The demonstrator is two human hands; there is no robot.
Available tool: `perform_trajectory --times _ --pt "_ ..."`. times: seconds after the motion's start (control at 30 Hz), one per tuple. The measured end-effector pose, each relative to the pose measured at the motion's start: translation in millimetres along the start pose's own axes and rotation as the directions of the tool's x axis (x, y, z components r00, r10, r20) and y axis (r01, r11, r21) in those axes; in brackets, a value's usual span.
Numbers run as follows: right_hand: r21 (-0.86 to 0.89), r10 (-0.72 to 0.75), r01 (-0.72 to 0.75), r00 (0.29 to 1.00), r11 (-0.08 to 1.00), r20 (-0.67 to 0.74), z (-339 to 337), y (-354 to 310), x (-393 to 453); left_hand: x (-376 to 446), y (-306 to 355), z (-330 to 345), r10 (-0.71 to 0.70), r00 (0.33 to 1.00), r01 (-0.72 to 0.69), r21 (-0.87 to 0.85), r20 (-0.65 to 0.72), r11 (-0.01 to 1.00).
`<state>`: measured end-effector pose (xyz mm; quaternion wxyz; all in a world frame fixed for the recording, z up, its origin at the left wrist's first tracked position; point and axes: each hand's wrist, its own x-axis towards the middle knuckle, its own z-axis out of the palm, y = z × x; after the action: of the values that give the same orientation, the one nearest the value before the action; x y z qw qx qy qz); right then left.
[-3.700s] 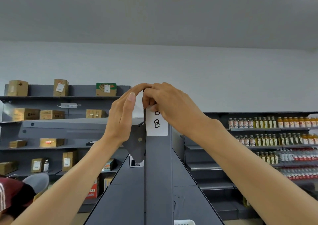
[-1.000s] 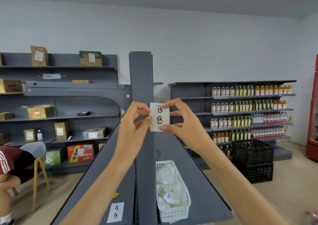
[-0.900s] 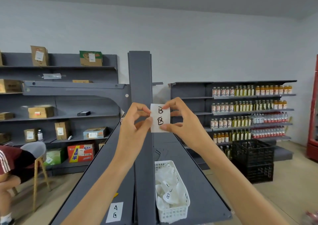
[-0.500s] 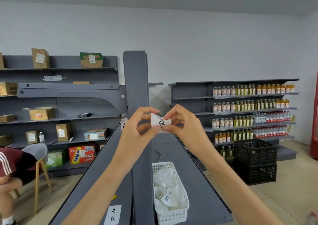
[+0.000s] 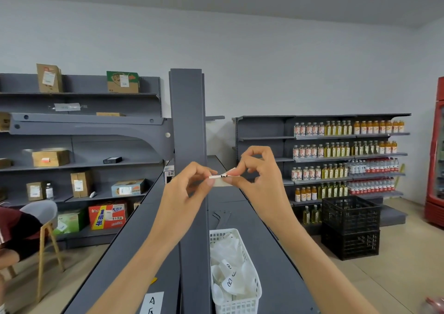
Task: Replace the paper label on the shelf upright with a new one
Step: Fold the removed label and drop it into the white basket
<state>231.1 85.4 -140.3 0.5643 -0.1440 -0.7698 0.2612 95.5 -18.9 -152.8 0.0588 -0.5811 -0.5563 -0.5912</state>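
A small white paper label with black handwriting is folded over on itself and pinched between both hands at chest height. My left hand grips its left end and my right hand grips its right end. The hands are in front of the grey shelf upright, whose face above them is bare. A white plastic basket holding several crumpled paper labels sits on the shelf top just right of the upright. Another white label marked "A" lies flat on the shelf at the bottom.
Grey shelving with cardboard boxes lines the left wall. Bottle-filled shelves stand at the right, with stacked black crates on the floor in front. A seated person on a chair is at the far left. A red cooler is at the right edge.
The label was peeled off the top of the upright, brought down held flat between both hands, and has now been folded shut. The view tilted downward.
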Motion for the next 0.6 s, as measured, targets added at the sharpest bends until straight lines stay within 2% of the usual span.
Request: perform_trajectory --times 0.2,0.4,0.6 --pt "0.081 -0.010 0.005 0.998 0.997 0.060 9 6 0 -2 0 2 -0.148 0.988 0.153 -0.228 0.039 0.962" --pt "0.098 -0.021 0.011 0.994 0.995 0.103 10 11 -1 -4 0 2 -0.165 0.985 0.171 -0.235 0.048 0.957" --pt "0.102 -0.002 0.001 1.000 0.995 0.014 11 13 -3 -7 6 8 -0.201 0.977 0.214 -0.301 0.074 0.929"
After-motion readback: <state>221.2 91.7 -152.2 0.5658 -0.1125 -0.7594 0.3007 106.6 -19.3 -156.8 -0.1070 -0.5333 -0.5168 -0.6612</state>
